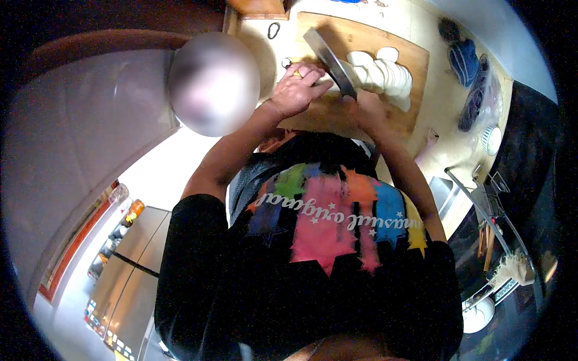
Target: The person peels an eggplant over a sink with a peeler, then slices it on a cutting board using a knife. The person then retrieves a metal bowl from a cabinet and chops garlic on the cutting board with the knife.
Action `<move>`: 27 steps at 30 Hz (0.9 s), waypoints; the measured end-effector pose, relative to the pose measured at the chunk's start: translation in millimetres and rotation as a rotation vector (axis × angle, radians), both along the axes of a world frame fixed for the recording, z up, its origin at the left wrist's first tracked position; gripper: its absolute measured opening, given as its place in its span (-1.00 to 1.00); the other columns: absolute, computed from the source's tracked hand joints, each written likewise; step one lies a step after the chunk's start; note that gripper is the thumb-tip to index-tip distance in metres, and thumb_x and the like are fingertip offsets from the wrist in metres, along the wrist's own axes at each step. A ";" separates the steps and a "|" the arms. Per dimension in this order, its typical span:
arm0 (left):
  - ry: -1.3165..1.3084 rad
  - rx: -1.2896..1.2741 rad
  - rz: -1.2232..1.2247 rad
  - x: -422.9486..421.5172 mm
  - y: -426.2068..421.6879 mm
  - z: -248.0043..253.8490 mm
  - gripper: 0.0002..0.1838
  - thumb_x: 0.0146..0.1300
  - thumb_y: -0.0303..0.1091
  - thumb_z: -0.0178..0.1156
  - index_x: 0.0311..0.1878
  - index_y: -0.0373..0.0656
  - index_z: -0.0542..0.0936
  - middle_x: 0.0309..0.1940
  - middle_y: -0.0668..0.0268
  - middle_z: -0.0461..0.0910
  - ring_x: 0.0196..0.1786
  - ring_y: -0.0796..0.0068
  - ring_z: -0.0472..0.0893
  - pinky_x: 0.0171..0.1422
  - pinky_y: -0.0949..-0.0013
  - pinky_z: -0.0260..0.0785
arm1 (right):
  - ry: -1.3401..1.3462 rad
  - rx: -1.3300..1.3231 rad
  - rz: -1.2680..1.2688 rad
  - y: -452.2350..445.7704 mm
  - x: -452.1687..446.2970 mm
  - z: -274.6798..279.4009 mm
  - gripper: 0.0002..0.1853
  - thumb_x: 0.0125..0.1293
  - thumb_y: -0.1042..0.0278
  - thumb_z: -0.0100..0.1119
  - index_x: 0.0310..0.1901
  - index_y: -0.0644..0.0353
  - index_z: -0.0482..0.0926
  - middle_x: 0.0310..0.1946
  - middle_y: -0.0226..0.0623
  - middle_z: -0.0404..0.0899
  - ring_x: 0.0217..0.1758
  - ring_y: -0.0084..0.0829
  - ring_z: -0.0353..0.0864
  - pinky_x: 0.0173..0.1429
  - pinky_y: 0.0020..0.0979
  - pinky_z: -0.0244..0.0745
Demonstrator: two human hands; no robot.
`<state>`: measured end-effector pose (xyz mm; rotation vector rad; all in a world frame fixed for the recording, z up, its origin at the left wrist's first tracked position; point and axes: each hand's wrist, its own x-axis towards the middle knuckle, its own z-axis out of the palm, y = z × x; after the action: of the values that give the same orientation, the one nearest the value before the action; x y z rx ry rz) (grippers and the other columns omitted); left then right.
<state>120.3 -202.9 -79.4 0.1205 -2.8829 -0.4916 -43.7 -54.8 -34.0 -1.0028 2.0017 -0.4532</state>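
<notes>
My right hand (366, 109) grips the handle of a cleaver (330, 60), whose broad blade slants up and to the left over the wooden cutting board (415, 60). Left of the blade, my left hand (296, 90) rests with curled fingers on a white vegetable, mostly hidden under the hand; a yellow ring shows on one finger. To the right of the cleaver lie white vegetable slices (391, 77), overlapping in a row. They look like white radish, but I cannot be sure of the kind.
A black loop (274, 30) lies on the counter left of the board. At the right are a blue cloth (463, 63), a clear plastic bag (483, 99) with dark contents and a striped bowl (492, 140). A sink (442, 195) is lower right. A blurred round patch covers the left.
</notes>
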 end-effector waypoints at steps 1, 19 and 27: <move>0.003 0.003 -0.007 -1.5 -1.1 -1.4 -0.62 0.13 -0.33 0.10 0.06 0.04 0.57 0.06 0.32 0.48 0.18 0.26 0.44 0.33 0.13 0.20 | 0.001 0.000 -0.001 3.2 -2.4 -2.5 -0.59 0.23 -0.01 0.10 -0.25 0.27 0.54 -0.35 0.11 0.58 -0.18 0.11 0.58 -0.11 -0.03 0.44; 0.016 -0.029 -0.007 -14.0 5.6 -2.0 -0.66 0.13 -0.32 0.09 0.01 0.03 0.58 0.09 0.33 0.48 0.16 0.29 0.48 0.35 0.07 0.15 | 0.234 0.055 0.203 26.1 -12.7 42.4 -0.72 0.30 0.19 0.06 -0.27 0.29 0.50 -0.41 0.10 0.57 -0.24 0.16 0.56 -0.16 0.02 0.41; 0.001 0.126 -0.014 -6.9 1.5 -3.4 -0.66 0.13 -0.40 0.06 0.00 -0.01 0.61 0.04 0.26 0.50 0.12 0.26 0.46 0.31 0.08 0.23 | 0.061 -0.005 0.022 0.1 6.7 17.7 -0.70 0.25 0.15 0.09 -0.19 0.24 0.56 -0.35 0.10 0.58 -0.20 0.13 0.57 -0.16 -0.05 0.43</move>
<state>113.3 -201.3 -82.8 0.1199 -2.8524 -0.6754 -37.0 -54.7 -16.3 -1.0517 2.0430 -0.4204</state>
